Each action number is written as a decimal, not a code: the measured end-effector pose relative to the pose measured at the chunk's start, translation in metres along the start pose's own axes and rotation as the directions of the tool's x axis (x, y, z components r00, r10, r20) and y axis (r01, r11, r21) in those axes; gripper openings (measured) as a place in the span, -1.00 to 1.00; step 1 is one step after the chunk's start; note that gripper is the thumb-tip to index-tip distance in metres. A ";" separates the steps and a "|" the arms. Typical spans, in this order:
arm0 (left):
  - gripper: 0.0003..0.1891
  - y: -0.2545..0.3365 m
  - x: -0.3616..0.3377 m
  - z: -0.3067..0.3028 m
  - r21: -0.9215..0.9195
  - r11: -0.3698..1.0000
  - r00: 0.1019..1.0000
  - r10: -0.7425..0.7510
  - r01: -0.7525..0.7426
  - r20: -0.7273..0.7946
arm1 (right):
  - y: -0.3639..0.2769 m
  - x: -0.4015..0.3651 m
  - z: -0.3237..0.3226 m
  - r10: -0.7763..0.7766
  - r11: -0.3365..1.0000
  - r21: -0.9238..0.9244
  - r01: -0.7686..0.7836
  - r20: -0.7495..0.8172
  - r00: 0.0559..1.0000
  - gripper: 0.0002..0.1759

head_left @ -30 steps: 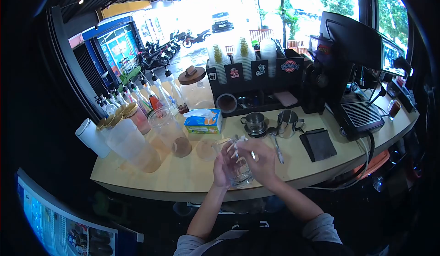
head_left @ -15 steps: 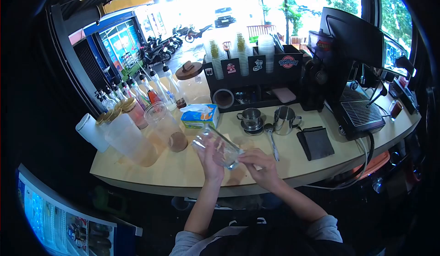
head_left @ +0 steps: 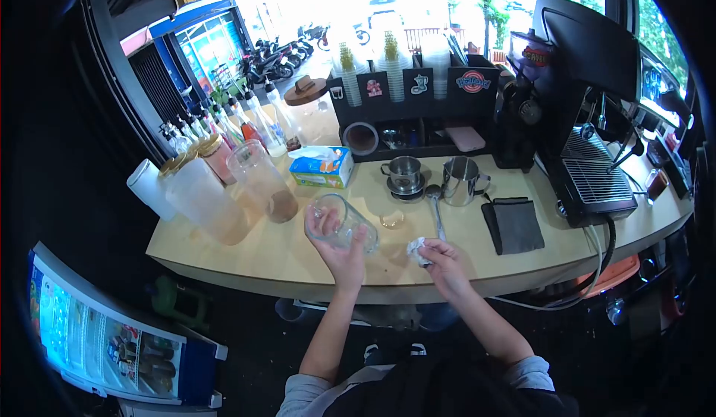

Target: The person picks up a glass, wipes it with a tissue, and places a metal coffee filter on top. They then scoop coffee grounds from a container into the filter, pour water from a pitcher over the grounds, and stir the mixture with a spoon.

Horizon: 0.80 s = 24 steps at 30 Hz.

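My left hand (head_left: 343,260) is wrapped round a clear drinking glass (head_left: 350,227), which is tilted with its mouth toward the upper left. Between the fingertips of my right hand (head_left: 445,266) is a crumpled white tissue (head_left: 418,251), apart from the glass. A small clear round item (head_left: 391,218) lies on the counter just beyond the glass. A long-handled spoon (head_left: 438,212) rests beyond my right hand, beside a metal cup on a dark saucer (head_left: 405,176) and a steel pitcher (head_left: 460,180). The tissue box (head_left: 321,168) stands behind the glass.
Clear plastic containers (head_left: 257,178) and pump bottles (head_left: 276,115) crowd the counter's left side. A black organizer (head_left: 466,85) with stacked plastic cups is at the back. On the right are a folded dark cloth (head_left: 514,227) and an espresso machine (head_left: 585,178). A lit fridge (head_left: 104,335) stands lower left.
My right hand has drawn away from the glass to the right, with the tissue now visible in it. The glass has turned in my left hand, and the view has shifted slightly.
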<state>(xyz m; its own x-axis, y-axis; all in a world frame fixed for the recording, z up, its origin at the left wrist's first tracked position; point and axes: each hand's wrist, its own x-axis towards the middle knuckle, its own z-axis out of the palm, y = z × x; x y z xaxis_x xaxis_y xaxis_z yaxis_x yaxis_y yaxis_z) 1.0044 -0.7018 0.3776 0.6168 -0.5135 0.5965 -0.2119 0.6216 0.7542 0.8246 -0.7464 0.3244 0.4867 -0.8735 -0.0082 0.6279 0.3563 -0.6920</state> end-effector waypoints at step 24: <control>-0.07 -0.043 -0.013 0.019 0.453 0.890 0.997 0.074 -0.050 -0.036 | -0.064 -0.022 -0.026 -0.104 0.986 -0.125 0.108 0.033 0.994 -0.96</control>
<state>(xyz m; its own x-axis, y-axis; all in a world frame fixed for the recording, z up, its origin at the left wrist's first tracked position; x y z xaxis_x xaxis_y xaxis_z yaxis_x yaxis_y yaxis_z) 0.9907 -0.7332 0.3428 0.6266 -0.4440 0.6405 -0.5626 0.3110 0.7660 0.7573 -0.7588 0.3501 0.4382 -0.8946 0.0876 0.5958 0.2161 -0.7735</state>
